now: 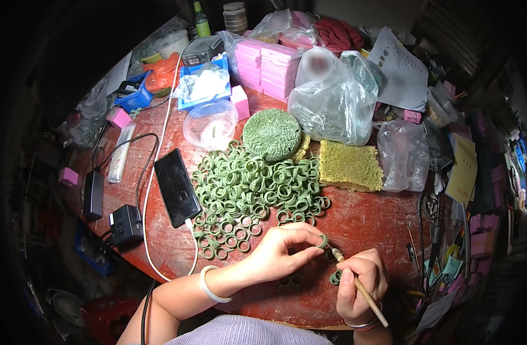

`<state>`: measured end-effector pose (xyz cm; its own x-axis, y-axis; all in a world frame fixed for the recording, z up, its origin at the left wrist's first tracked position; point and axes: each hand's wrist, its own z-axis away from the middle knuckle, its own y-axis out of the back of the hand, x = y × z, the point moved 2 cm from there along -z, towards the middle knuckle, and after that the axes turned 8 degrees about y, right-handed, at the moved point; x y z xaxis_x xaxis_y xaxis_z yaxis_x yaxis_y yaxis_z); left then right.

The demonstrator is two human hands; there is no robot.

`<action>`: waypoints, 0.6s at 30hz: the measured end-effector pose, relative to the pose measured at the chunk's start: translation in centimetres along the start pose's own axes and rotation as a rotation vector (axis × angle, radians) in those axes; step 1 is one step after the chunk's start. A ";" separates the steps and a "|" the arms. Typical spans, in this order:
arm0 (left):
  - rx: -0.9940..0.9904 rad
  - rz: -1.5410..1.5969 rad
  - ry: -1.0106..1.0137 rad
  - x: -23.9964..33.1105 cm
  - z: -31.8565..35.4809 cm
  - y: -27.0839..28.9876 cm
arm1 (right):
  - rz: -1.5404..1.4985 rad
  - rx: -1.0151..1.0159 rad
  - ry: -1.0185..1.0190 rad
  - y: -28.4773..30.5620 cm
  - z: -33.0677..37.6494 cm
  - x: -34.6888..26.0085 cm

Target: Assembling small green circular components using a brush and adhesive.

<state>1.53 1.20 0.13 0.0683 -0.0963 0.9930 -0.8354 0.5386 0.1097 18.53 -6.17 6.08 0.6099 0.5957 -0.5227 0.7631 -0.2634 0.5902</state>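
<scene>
Between the thumb and fingers of my left hand is a small green ring. My right hand grips a thin wooden-handled tool, its narrow tip pointing at the ring; the tip is too small to tell its kind. More green rings lie on the table just left of my right hand. Beyond my left hand spreads a large heap of green rings. A round, rough green pad sits at the heap's far edge. Right of it lies a yellow sponge.
On the red table, a black phone with a white cable lies left of the heap. Behind stand a clear plastic tub, pink blocks and a plastic bag. A black adapter rests near the left edge.
</scene>
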 end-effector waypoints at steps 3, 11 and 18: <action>0.004 0.001 0.008 0.0 0.0 0.0 | -0.006 -0.004 0.011 -0.1 -0.1 -0.1; 0.004 0.011 0.016 0.0 0.0 0.1 | 0.010 -0.038 0.031 -0.2 0.1 0.0; -0.053 0.155 0.082 0.2 -0.1 0.1 | -0.096 0.083 0.090 0.7 0.0 -0.3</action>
<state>1.50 1.28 0.33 -0.0133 0.0584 0.9982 -0.8098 0.5849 -0.0450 18.86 -6.56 6.67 0.5142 0.6860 -0.5148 0.8345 -0.2617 0.4848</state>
